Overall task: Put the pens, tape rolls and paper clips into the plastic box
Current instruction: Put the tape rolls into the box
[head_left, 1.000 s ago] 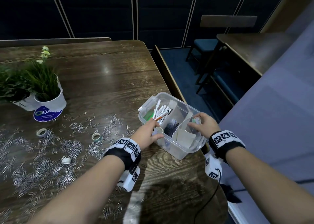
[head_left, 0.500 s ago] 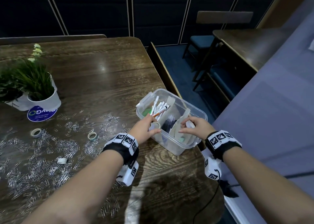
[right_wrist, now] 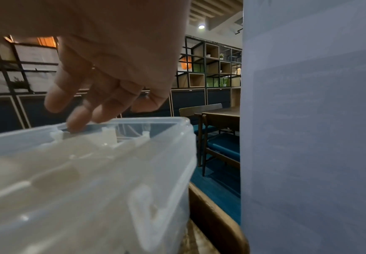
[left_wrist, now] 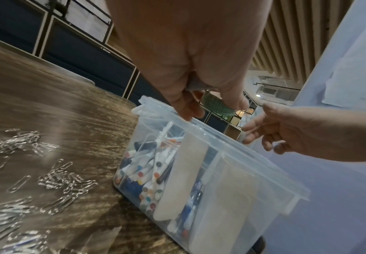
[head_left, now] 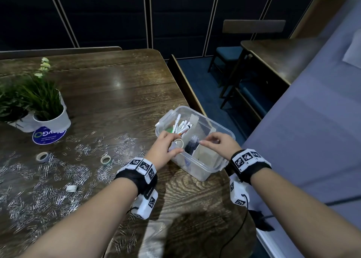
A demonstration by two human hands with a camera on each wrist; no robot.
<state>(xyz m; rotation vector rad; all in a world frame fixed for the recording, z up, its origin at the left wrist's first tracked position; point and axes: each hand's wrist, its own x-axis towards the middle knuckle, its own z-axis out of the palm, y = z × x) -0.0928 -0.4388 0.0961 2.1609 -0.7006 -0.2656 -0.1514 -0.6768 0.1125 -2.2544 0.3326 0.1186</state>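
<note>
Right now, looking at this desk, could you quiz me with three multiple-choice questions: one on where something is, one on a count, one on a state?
1. Where are the pens?
A. in the far end of the plastic box
B. beside the plant pot
C. on the chair

2. How many tape rolls lie out on the table?
A. none
B. three
C. seven

3. What is the left hand doing?
A. lying flat on the table
B. holding a tape roll over the box
C. gripping a pen

Answers: 1 A, they stand in the end compartment; 2 B, two rings and a small white roll lie among the paper clips; 3 B, its fingers pinch the roll above the rim.
</note>
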